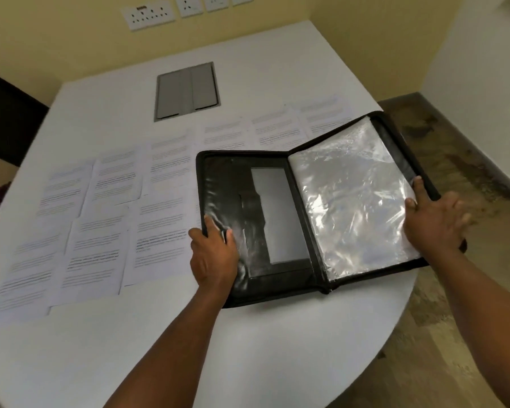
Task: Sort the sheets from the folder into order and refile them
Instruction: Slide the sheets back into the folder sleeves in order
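A black zip folder (227, 184) lies open on the white table (248, 348), right of centre. Its right half holds a stack of clear plastic sleeves (348, 195); its left half shows a grey inner pocket (277, 213). My left hand (212, 254) grips the folder's left front edge, thumb on the inner cover. My right hand (433, 219) rests on the right edge of the sleeves, thumb and forefinger on the plastic, the other fingers spread. Several printed sheets (100, 219) lie in rows on the table left of and behind the folder.
A grey cable hatch (186, 91) is set into the table behind the sheets. Wall sockets (147, 17) sit above the far edge. A dark chair (6, 119) stands at the left. The table's rounded edge drops to brown floor (454, 319) on the right.
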Tool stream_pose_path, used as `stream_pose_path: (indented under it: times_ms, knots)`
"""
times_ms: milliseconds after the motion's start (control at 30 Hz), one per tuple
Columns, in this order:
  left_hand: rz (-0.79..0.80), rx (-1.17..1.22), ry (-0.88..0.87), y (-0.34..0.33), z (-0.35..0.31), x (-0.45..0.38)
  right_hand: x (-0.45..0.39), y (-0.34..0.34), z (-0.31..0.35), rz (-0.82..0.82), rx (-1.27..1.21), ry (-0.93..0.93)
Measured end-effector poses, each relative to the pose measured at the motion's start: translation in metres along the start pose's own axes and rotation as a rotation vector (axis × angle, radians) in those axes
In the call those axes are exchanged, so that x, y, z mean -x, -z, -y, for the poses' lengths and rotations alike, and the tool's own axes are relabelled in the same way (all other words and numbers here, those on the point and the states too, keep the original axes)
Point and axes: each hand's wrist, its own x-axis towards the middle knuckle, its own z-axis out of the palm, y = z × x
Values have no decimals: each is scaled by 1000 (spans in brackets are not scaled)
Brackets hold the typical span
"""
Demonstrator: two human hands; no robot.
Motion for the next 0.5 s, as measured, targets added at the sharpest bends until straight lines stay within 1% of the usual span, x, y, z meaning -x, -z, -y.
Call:
stream_pose_path:
  times_ms: [167,367,400,500]
  knots:
    - [-59,6,39,23,96,4,70,-5,59,-12,-33,87]
    - [-69,62,114,37,220,27,156,-28,118,51,-36,159]
    - [-80,60,113,37,231,27,164,-29,122,53,-40,171]
    - [-52,43,117,33,235,23,170,-29,126,32,-53,167]
